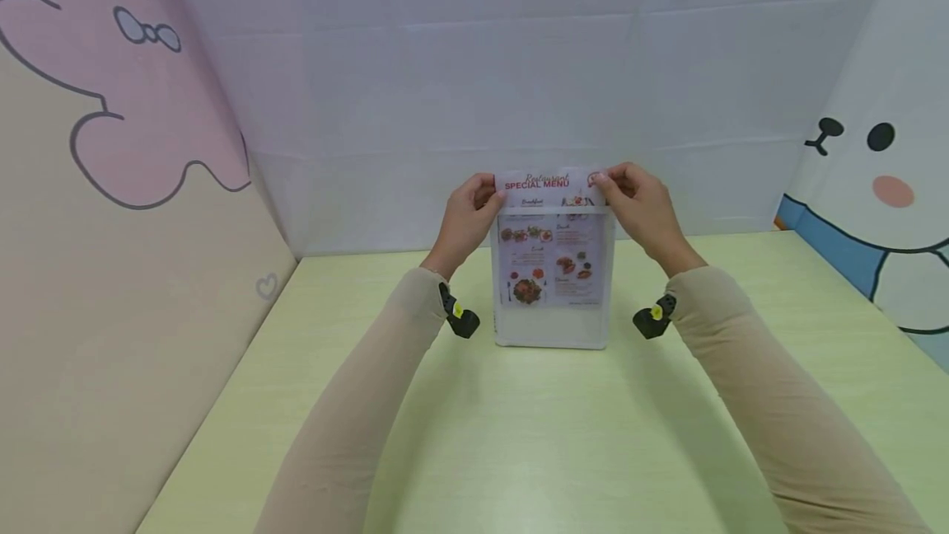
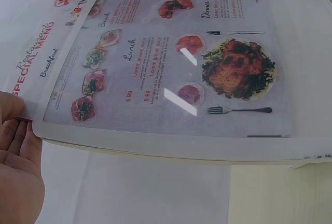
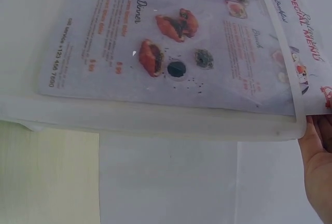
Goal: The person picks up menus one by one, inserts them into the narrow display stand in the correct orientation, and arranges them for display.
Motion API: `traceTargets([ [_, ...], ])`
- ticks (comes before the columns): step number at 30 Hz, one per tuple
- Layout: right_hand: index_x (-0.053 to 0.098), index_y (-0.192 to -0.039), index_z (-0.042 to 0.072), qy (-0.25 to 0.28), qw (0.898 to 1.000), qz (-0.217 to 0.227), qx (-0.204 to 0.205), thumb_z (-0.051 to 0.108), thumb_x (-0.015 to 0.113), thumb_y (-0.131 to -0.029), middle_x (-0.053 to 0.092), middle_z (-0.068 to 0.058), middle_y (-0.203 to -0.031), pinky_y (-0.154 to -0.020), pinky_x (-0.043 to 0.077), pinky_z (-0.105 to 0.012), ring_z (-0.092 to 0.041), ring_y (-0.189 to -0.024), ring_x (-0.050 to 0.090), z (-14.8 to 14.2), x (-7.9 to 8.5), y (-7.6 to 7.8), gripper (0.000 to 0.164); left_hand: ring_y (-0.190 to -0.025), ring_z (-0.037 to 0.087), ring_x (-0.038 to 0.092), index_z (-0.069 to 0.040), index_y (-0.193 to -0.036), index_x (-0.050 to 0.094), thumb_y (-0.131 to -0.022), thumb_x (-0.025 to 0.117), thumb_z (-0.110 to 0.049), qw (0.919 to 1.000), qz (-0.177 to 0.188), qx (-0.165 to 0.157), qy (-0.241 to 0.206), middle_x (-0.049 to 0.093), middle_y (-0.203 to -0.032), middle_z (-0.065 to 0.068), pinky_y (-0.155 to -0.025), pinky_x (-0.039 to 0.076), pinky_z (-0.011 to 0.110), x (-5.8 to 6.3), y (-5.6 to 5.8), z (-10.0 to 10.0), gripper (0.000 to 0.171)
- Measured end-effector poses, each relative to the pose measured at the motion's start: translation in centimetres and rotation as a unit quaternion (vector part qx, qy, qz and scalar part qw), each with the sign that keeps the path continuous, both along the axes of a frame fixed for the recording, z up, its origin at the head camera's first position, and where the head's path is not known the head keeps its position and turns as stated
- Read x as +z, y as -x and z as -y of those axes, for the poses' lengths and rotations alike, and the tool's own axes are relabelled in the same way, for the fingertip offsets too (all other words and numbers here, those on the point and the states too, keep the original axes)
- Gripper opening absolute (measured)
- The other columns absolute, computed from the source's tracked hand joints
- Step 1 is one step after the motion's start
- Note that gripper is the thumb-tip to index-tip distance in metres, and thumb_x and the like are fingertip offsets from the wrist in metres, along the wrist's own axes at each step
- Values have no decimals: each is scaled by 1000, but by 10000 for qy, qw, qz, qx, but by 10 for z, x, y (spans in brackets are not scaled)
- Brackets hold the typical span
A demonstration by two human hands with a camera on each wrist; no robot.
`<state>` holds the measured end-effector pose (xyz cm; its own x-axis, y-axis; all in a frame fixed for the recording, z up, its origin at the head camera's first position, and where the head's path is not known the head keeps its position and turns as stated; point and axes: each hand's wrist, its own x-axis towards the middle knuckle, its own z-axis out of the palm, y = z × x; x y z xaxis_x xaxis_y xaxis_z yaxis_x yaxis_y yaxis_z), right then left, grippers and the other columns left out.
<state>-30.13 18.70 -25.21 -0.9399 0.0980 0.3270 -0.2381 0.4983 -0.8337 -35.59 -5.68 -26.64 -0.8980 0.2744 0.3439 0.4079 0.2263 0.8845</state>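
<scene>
A printed menu sheet (image 1: 528, 257) headed "SPECIAL MENU" sits partly inside a clear, white-edged upright display stand (image 1: 550, 328). Its top strip sticks out above the stand's upper edge, while bare white shows below its lower edge. My left hand (image 1: 470, 219) pinches the sheet's top left corner between thumb and fingers. At the top right corner, my right hand (image 1: 643, 208) pinches the paper the same way. Close up in the left wrist view, the left hand (image 2: 21, 162) is beside the stand's corner. The right wrist view shows the right hand (image 3: 319, 156) at the opposite corner.
The stand rests on a pale yellow-green table (image 1: 474, 435). Behind it hangs a white cloth backdrop (image 1: 460, 89). Cartoon-printed panels stand at the left (image 1: 148, 270) and right (image 1: 875, 188). Small black devices are strapped at both wrists.
</scene>
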Motion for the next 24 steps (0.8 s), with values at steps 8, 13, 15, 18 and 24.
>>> traceTargets([
  [8,58,-111,3,-177,9998,-18,-52,38,49,-100,63,-14,-117,-87,44,-31,-18,-101,57,0,0,0,38,-97,20,64,-9,-128,53,-99,54,-15,9999,-15,30,-106,67,-117,11,-86,51,32,1,-2,-1,30],
  [13,60,-115,2,-187,9998,-92,-9,35,53,-98,64,-14,-115,-79,46,-17,-10,-94,57,-1,1,0,38,-97,21,65,-13,-135,49,-98,55,-13,9998,-152,80,-100,68,-112,11,-86,51,35,2,-2,-1,37],
  [15,60,-121,3,-120,9997,-194,40,31,55,-98,63,-14,-115,-76,47,-12,-4,-90,57,-2,1,1,37,-96,19,65,-14,-135,49,-98,55,-13,9997,-214,102,-81,68,-111,10,-85,52,34,2,-2,-1,38],
  [18,58,-128,5,-64,9992,-393,46,24,57,-97,63,-15,-114,-74,48,-9,3,-86,57,-3,1,2,36,-95,19,65,-16,-134,51,-97,56,-12,9995,-271,111,-83,67,-112,9,-84,52,33,4,-3,-1,37],
  [24,61,-126,9,-134,9980,-616,-83,24,58,-97,66,-16,-112,-76,46,-10,3,-89,57,-5,0,3,33,-99,22,66,-16,-129,56,-96,59,-12,9994,-281,153,-124,67,-114,10,-85,52,34,7,-5,-2,34],
])
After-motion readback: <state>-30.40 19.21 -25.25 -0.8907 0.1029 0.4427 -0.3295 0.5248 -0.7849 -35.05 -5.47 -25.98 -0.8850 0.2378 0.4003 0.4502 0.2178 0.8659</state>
